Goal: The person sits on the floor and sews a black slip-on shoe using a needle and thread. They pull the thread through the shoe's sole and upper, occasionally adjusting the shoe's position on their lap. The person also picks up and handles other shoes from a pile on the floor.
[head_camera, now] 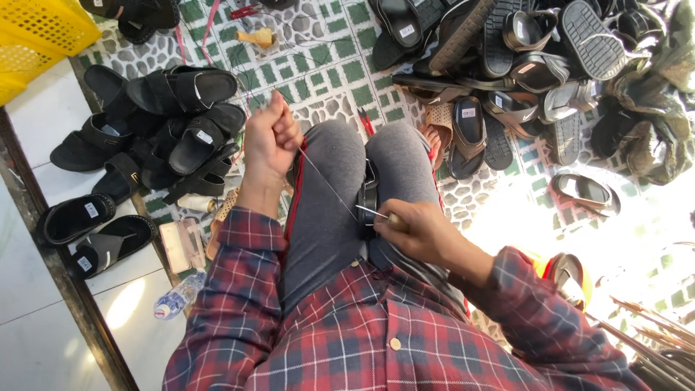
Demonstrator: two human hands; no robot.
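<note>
My left hand [269, 141] is raised in a fist, shut on a thin taut thread [327, 186] that runs down to a black sandal [370, 199] wedged between my grey-trousered knees. Resting on my lap, my right hand [420, 230] grips a wooden-handled awl [384, 217] whose metal tip points at the sandal's edge. Most of the sandal is hidden between my legs.
A heap of black sandals [170, 130] lies at left on the green patterned tiles [329, 69], and a larger pile [521, 65] fills the upper right. A yellow crate [32, 36] sits top left. A plastic bottle [177, 297] and a small box [177, 246] lie near my left elbow.
</note>
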